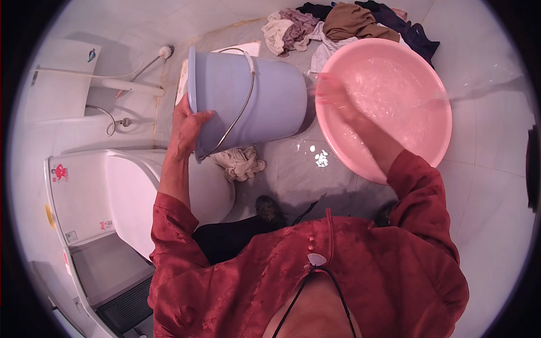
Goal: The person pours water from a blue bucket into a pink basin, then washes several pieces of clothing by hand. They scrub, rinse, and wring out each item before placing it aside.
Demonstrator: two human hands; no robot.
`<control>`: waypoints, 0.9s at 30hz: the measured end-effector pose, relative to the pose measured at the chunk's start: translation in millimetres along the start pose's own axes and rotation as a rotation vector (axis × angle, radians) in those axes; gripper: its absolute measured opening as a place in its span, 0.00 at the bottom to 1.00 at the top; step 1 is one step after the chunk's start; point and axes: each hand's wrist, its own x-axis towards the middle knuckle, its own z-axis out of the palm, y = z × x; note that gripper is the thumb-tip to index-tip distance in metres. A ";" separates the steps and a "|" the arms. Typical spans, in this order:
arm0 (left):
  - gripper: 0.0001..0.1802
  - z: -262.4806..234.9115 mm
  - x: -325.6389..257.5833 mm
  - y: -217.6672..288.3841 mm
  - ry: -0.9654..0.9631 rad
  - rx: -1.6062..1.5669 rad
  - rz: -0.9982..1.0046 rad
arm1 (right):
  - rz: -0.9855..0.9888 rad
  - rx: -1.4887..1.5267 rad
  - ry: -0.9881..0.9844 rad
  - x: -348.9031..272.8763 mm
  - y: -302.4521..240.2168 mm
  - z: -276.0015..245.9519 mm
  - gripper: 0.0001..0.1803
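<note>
A pale blue bucket with a wire handle is tipped on its side, its mouth turned left and its base toward the basin. My left hand grips the bucket's rim, with the thumb on the outer wall. Over the left edge of a large pink basin is my right hand, its fingers blurred by motion. Churning water stands in the basin. A clear stream reaches it from the right. Whether the right fingers touch anything cannot be made out.
Piled clothes lie on the floor behind the basin. A crumpled beige cloth rests beside the white toilet at left. A brush leans by the far left wall. My shoe stands on the grey tiles.
</note>
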 end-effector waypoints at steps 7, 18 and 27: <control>0.28 10.3 0.6 4.8 -0.011 0.053 0.051 | 0.284 -0.084 0.991 -71.9 48.6 -263.6 0.21; 0.29 9.4 4.5 13.3 0.005 0.077 -0.010 | -0.394 0.199 -0.048 60.1 -25.5 121.0 0.18; 0.28 15.3 13.1 15.8 0.034 0.083 0.030 | -0.394 -1.081 0.422 69.1 29.3 108.7 0.35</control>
